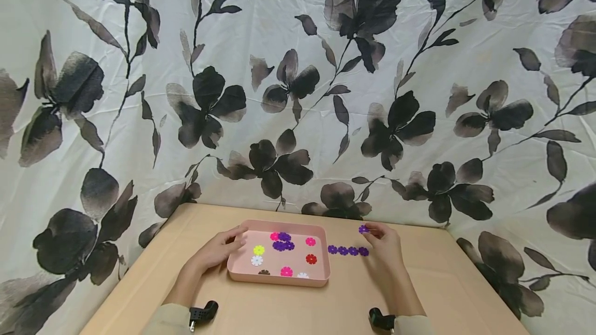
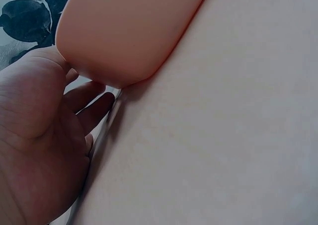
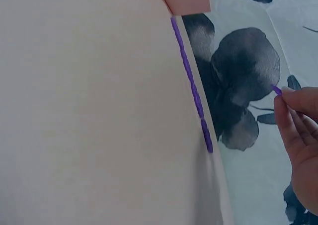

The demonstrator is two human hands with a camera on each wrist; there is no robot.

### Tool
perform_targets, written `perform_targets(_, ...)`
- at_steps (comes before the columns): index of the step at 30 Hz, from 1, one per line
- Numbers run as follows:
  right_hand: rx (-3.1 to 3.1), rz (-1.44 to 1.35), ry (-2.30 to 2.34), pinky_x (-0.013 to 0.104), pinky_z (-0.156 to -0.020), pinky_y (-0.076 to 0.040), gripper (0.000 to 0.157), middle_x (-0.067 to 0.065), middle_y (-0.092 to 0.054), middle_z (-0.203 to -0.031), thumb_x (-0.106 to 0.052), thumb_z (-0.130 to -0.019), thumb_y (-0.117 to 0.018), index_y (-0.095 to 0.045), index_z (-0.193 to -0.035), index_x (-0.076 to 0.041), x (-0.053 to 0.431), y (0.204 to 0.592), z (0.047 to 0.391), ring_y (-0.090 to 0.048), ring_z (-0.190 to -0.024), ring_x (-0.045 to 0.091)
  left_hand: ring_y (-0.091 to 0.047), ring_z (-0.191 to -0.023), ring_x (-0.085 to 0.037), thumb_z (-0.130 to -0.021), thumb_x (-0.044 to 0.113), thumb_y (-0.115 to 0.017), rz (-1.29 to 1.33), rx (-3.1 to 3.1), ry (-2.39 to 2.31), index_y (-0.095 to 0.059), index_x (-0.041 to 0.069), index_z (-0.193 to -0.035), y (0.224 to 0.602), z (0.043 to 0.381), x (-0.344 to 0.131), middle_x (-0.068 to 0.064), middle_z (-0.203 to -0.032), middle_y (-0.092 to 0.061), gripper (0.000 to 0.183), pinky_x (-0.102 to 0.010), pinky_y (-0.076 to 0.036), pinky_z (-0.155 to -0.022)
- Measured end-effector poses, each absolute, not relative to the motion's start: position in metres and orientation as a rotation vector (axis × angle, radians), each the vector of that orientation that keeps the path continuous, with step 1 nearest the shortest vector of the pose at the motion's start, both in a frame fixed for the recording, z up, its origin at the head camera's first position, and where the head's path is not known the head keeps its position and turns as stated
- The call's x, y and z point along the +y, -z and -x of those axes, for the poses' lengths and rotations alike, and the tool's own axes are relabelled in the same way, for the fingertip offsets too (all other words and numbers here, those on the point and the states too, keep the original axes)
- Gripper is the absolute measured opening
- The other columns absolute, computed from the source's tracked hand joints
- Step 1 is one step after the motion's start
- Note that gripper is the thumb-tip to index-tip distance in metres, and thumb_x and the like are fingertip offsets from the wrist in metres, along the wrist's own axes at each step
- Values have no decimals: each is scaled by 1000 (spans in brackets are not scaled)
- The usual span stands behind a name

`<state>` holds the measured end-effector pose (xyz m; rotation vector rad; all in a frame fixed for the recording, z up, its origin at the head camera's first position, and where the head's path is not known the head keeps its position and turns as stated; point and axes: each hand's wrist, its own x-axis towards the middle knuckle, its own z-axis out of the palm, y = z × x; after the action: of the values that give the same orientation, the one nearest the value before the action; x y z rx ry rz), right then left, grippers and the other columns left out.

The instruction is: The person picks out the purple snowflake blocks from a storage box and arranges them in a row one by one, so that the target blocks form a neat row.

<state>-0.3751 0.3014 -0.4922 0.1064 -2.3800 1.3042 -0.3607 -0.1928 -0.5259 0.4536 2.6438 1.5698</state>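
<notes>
My right hand (image 1: 385,244) pinches a purple flower-shaped disc (image 1: 363,229) between thumb and fingertips, raised above the table. Below it and to the left, a row of several purple flower discs (image 1: 348,250) lies flat, end to end; in the right wrist view this purple row (image 3: 193,86) looks like one thin continuous strip. On the other side, my left hand (image 1: 216,249) holds the left wall of a pink tray (image 1: 279,279). Seen from the left wrist, the thumb of the left hand (image 2: 39,115) goes over the tray's rim and the other fingers stay outside, near its base.
Inside the tray lie loose discs: several purple (image 1: 283,245), a yellow (image 1: 258,249), a red (image 1: 311,259), some pink (image 1: 286,271), white (image 1: 256,260) and a brown (image 1: 264,272). Tan table (image 1: 279,309) surrounds the tray; a floral cloth (image 1: 288,133) hangs behind.
</notes>
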Motion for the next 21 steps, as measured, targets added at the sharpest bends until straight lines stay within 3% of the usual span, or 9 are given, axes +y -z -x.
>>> perform_targets(5, -2474, -51, -1256, 18, -79, -55, 24, 19, -75, -116, -3, -95, -73, -75, -119, 0, 314, 497, 375, -70, -103, 29, -20, -159, -44, -105, 32, -62, -456, 2640, -1588, -50, 11, -155, 525, 360, -192, -17, -167, -36, 55, -65, -17, -127)
perform_targets(10, -2541, 33, -1314, 24, -82, -54, 25, 20, -74, -115, -1, -95, -70, -74, -119, 3, 322, 501, 369, -67, -100, 26, -22, -158, -45, -105, 31, -63, -475, 2648, -1594, -52, 10, -154, 525, 360, -192, -18, -166, -39, 54, -66, -19, -126)
perform_targets(21, -2550, 57, -1411, 23, -75, -55, 26, 21, -74, -108, 3, -90, -75, -72, -116, 7, 335, 513, 366, -67, -92, 24, -22, -158, -46, -105, 31, -62, -460, 2635, -1602, -50, 11, -155, 526, 359, -192, -19, -167, -36, 55, -66, -19, -126)
